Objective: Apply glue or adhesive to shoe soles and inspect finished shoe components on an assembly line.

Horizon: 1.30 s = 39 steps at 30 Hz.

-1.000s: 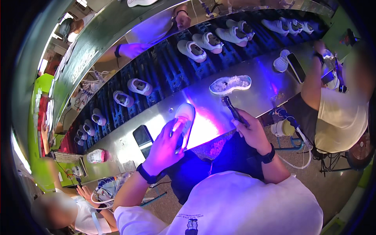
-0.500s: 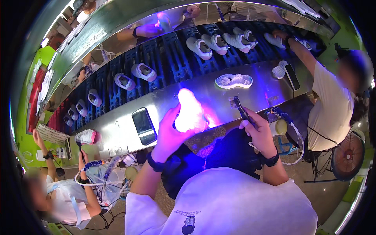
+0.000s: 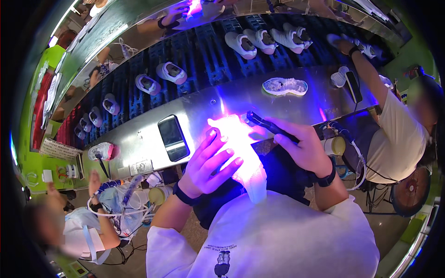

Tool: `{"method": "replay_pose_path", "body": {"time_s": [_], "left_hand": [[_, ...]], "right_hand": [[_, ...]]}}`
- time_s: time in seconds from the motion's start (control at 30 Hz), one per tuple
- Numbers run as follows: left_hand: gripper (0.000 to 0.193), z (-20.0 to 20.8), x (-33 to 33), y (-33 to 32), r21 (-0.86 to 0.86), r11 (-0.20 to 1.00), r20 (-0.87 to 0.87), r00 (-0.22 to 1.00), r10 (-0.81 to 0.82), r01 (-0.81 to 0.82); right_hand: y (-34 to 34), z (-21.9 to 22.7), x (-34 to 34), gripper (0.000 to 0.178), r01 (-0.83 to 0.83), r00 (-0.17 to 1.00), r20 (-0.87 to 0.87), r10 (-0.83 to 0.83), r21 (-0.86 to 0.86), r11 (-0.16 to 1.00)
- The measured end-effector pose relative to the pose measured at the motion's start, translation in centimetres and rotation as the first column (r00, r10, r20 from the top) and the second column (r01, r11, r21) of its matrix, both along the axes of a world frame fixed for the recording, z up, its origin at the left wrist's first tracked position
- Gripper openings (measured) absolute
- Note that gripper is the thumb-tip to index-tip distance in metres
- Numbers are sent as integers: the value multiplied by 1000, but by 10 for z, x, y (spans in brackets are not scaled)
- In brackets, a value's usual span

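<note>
A light-coloured shoe [image 3: 252,173] glows white and violet under a strong light, so its details are washed out. My left hand [image 3: 204,169] supports it, fingers spread along its side and the thumb hidden. With my right hand [image 3: 306,146] I grip the black handle of a brush [image 3: 273,126]; its head meets the glare at the shoe's upper right, and I cannot tell whether the bristles touch. Beyond the brush, a shoe sole [image 3: 285,86] filled with whitish foam or paste lies on the metal bench [image 3: 199,104].
Blue conveyor slats [image 3: 204,55] carry several pale shoes [image 3: 171,72] past the bench. A black phone [image 3: 174,138] lies left of my hands. Co-workers sit at both sides; the right one's hand [image 3: 344,46] reaches onto the conveyor. A cylinder with hoses [image 3: 334,146] stands at my right.
The shoe has tilted, its lower end now nearer my chest, and my left fingers have spread over its side. My right hand has brought the brush leftward to the shoe. The left co-worker's hand has released a brush.
</note>
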<state>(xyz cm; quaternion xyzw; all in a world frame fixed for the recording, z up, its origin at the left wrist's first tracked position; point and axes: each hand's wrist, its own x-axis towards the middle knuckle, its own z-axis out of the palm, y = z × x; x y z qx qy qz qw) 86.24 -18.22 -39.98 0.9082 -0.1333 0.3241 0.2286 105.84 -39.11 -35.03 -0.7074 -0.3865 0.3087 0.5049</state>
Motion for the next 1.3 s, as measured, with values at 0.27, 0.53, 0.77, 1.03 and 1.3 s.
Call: {"method": "replay_pose_path", "body": {"time_s": [0.27, 0.53, 0.77, 1.03, 1.3], "left_hand": [[35, -1, 19, 2, 66, 997, -59, 997, -45, 49], [34, -9, 36, 6, 97, 991, -132, 988, -76, 89], [35, -13, 36, 2, 100, 993, -143, 989, -41, 56], [41, -26, 23, -7, 27, 996, -156, 984, 84, -81], [58, -20, 18, -15, -84, 980, -197, 967, 158, -178]], "right_hand": [[-15, -25, 17, 48, -43, 995, 90, 49, -63, 997], [-36, -48, 20, 47, -58, 997, -60, 51, -110, 992], [-70, -51, 9, 46, -80, 909, -415, 33, -96, 992], [-55, -42, 16, 47, -112, 945, -318, 73, -105, 988], [-60, -42, 10, 49, -150, 931, -346, 119, -64, 987]]}}
